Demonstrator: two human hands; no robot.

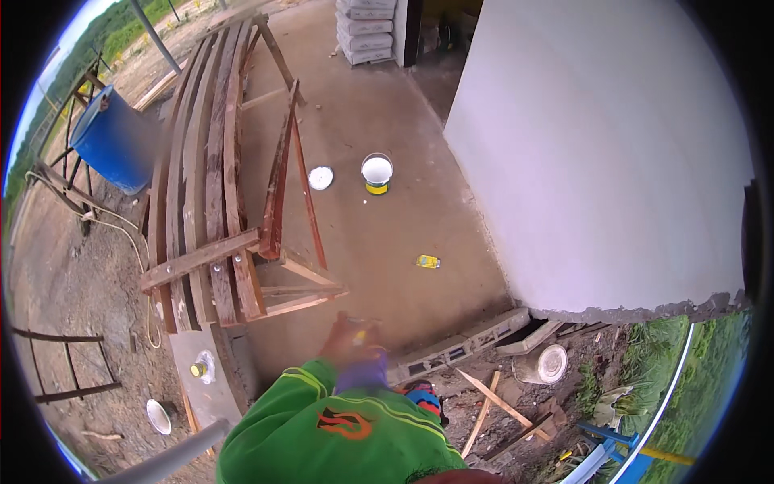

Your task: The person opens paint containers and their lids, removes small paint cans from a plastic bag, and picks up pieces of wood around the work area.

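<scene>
My left hand point(339, 337) reaches forward out of a green sleeve, its fingers bent and blurred by motion. A small yellow thing point(359, 338) shows at its fingers, too blurred to name. Close against it is a part of what seems my right hand point(374, 352), with its fingers smeared. Purple cloth point(363, 374) lies just below the hands. Beyond them on the concrete floor point(379, 282) is a small yellow packet point(428, 261). Farther off stands a paint bucket point(376, 171) with a yellow-green label and white inside. Its white-smeared round lid point(321, 178) lies to the left.
A long wooden frame of planks point(205, 177) stands at the left, with a blue drum point(117, 141) beyond. A white wall point(605, 177) rises at right above hollow blocks point(459, 347). Loose timber point(484, 411) and a tilted bucket point(552, 365) lie lower right. Sacks point(365, 32) are stacked far off.
</scene>
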